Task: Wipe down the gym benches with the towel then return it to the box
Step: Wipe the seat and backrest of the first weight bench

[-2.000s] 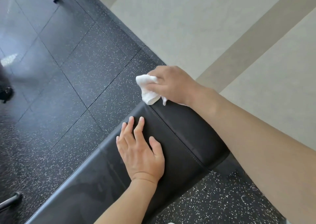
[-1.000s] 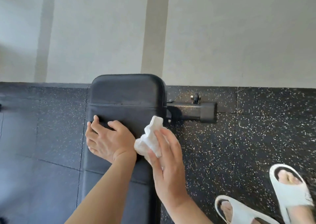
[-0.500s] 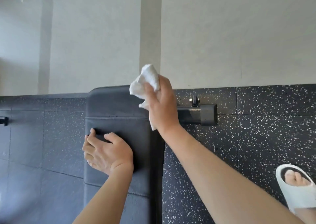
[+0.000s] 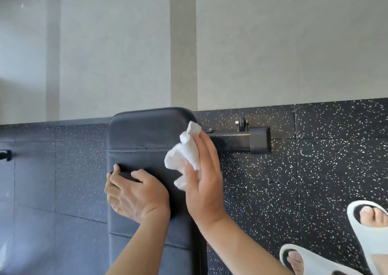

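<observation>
The black padded gym bench [image 4: 142, 132] runs away from me, and its far end stops at the wall. My left hand [image 4: 134, 192] grips the pad's left edge, thumb on top and fingers curled over the side. A crumpled white towel [image 4: 184, 155] is held by my right hand [image 4: 203, 182], which presses it against the pad's right edge near the far corner. The thumb lies across the cloth and the fingers are stretched along it. No box is in view.
The bench's dark steel foot bar [image 4: 258, 140] with a small wheel [image 4: 242, 123] sticks out to the right. A pale wall [image 4: 273, 43] rises behind. My feet in white sandals [image 4: 367, 222] stand on the speckled rubber floor [image 4: 315, 180]. A black part [image 4: 5, 155] pokes in at the left edge.
My right hand with the towel has come down from the bench's far top corner and now lies along the right edge, nearer to me. My left hand has kept its grip.
</observation>
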Motion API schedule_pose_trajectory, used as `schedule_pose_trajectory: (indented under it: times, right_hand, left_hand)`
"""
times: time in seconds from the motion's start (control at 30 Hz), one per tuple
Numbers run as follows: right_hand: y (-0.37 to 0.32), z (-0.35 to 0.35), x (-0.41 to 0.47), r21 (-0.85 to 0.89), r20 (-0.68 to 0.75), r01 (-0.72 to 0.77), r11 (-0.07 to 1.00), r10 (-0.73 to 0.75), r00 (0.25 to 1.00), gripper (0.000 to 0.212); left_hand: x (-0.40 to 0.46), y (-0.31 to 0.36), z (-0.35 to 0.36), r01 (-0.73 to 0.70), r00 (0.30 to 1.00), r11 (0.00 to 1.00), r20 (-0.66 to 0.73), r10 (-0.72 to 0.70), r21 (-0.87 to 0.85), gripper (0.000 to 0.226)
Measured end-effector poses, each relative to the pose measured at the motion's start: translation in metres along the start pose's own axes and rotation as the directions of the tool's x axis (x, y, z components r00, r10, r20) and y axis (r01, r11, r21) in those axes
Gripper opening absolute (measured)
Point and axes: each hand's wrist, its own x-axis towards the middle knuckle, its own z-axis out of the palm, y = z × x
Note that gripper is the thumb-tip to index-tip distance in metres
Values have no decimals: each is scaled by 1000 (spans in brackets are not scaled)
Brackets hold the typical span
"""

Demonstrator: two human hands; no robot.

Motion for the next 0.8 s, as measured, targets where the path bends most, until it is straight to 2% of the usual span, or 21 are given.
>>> schedule_pose_trajectory:
  times: [0.13,0.23,0.3,0.47,0.6,0.7,0.8]
  right_hand:
    - [-13,10,90,-35,46,-2,999,4,999,43]
    - [-26,18,147,-39,216,-39,998,47,975,25]
    - [-25,19,151,-96,282,34,995,-6,959,20]
    - [-14,-6,105,-296,211,258,919,-201,957,23]
    - [7,-40,43,-352,350,433,830,-312,883,46]
    - [18,-56,1,-319,499,533,784,-339,797,42]
    - [12,-48,7,-310,587,674,670,-423,691,40]
  left_hand:
    - [0,1,0,-5,1000,1000,4,5,16,53]
    - [0,2,-2,-8,1000,1000,16,8,18,57]
    - [0,3,-4,-4,1000,1000,18,4,16,58]
    - [-2,2,-3,4,1000,1000,17,-4,3,53]
    - [0,1,-1,3,1000,1000,14,-3,0,56]
    - [0,2,-2,-7,1000,1000,6,7,6,60]
    - [1,1,-2,-9,1000,1000,7,9,-2,60]
